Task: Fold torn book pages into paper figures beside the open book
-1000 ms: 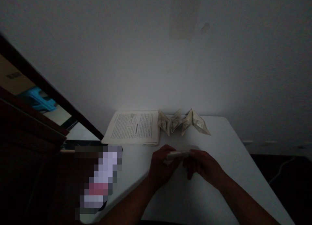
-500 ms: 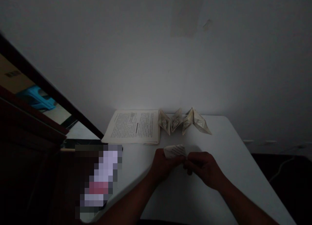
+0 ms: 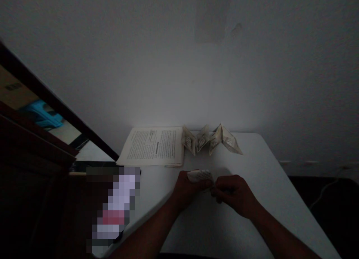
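Note:
Between my two hands is a folded piece of printed paper, held just above the white table. My left hand is closed around its left side, the thumb pressed across the front. At the paper's right end, my right hand pinches the edge with thumb and fingers. The fingertips hide the paper's lower right part. Beyond my hands stand several folded paper boats made of printed pages, in a row near the wall. To their left lies a stack of printed pages.
The white table meets a grey wall at the back. A blurred-out pale object lies along its left edge. At far left are a dark-framed mirror and a blue plastic item. A cable hangs at right.
The folded paper has tilted lower in my hands, and its upper face shows less. Both hands have stayed in nearly the same place.

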`<state>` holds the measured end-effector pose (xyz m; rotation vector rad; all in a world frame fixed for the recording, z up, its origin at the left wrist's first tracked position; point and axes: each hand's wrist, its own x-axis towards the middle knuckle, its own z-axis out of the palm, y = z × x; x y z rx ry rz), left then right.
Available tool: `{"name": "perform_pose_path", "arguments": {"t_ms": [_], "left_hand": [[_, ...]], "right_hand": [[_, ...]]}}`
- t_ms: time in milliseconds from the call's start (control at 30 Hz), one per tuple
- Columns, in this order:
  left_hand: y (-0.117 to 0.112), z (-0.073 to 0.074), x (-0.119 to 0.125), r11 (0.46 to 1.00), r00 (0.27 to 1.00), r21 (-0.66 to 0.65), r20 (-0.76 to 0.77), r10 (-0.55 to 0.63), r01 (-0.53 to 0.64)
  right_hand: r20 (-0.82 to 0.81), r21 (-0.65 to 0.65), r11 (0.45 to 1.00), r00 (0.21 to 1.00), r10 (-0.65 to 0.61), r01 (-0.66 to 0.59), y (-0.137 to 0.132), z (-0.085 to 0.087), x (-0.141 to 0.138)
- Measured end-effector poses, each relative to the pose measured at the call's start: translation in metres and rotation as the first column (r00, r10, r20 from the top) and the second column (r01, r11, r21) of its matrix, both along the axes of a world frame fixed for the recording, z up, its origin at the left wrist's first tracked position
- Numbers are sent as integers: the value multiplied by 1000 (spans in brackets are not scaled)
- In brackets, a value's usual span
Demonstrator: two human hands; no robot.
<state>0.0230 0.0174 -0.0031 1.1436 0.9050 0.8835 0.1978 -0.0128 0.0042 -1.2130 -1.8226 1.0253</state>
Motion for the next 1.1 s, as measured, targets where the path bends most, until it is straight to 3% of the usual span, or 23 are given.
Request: {"name": "perform_pose_path", "arguments": {"t_ms": [67, 167, 333, 567, 767, 1100], "left_hand": [[0, -1, 0, 999, 1000, -30, -16, 9, -10], [0, -3, -1, 999, 1000, -50, -15, 20, -20], [-1, -2, -3, 998, 999, -49, 28, -32, 33], [-1, -3, -2, 996, 994, -16, 70, -82, 83], [-2, -2, -2, 997, 996, -3, 32, -77, 77], [-3, 0, -1, 998, 997, 23, 40, -64, 63]], "right_hand": [[-33, -16, 1000, 999, 2, -3, 0, -3, 0], [-150, -147, 989, 989, 2, -25, 1, -9, 0], [-328, -376, 921, 944, -32, -99, 1, -11, 1], [-389, -474, 872, 918, -80, -125, 2, -12, -1], [-399, -492, 861, 912, -95, -125, 1, -12, -1], [-267, -314, 940, 962, 49, -135, -1, -15, 3]]}}
